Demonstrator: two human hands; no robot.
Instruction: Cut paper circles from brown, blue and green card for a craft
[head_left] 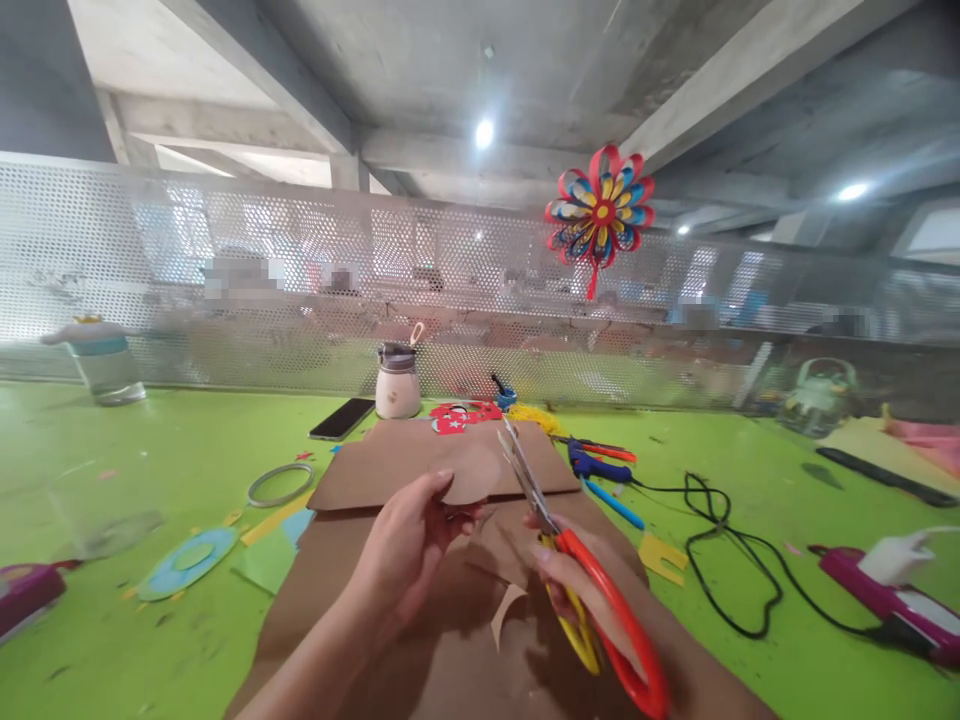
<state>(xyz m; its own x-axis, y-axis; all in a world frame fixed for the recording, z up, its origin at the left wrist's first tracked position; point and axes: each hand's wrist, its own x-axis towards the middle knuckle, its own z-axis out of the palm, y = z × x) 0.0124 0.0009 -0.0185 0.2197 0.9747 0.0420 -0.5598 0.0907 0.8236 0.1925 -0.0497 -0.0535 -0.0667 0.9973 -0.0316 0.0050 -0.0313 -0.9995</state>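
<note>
My left hand [416, 530] pinches a rounded piece of brown paper [480, 470] between thumb and fingers. Scissors [551, 515] with one red and one yellow handle are in my right hand [574, 575], their blades pointing up and away, slightly parted, just right of the paper piece. Whether the blades touch the paper, I cannot tell. Below both hands lie large brown paper sheets [420, 640], and a small curled brown scrap [508, 612] rests on them.
Beyond the sheets are a phone [343, 418], a white bottle [397, 382] and red paper cut-outs [457, 415]. To the right lie a blue glue gun [596, 465], a black cord [727, 530] and a power strip [889, 595]. A perforated screen [300, 290] borders the green table [187, 470].
</note>
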